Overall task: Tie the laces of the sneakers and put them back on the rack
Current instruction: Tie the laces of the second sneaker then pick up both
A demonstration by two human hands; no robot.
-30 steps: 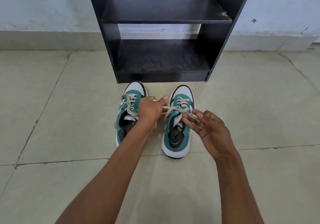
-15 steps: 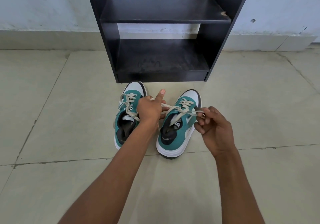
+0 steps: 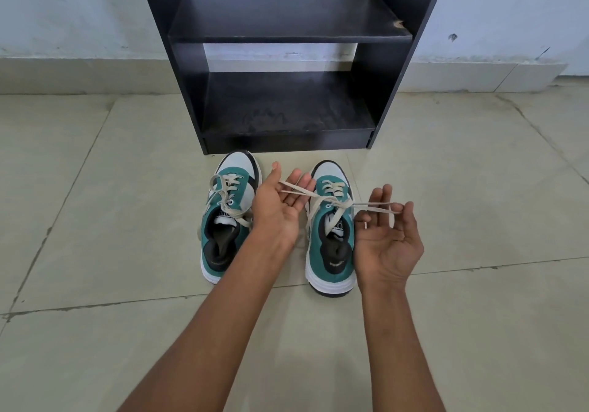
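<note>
Two teal, white and black sneakers stand side by side on the floor, toes toward the black rack [image 3: 191, 70]. The left sneaker [image 3: 228, 220] has a loose bow of cream laces. On the right sneaker [image 3: 331, 239], the lace [image 3: 334, 203] is knotted at the top eyelets, with a loop stretched out to each side. My left hand [image 3: 280, 204] lies palm up between the shoes, its fingers hooked through the left loop. My right hand [image 3: 390, 236] lies palm up beside the right sneaker. The right loop [image 3: 379, 206] runs over its thumb and fingertips.
The rack's two dark shelves, the upper shelf [image 3: 287, 13] and the lower shelf [image 3: 287, 105], hold nothing. It stands against a pale wall with a tiled skirting. Beige floor tiles [image 3: 95, 220] with dark grout lines surround the shoes.
Both hands have turned palm up and spread their fingers, drawing the two lace loops out sideways. The right sneaker has swung back straight, parallel to the left one.
</note>
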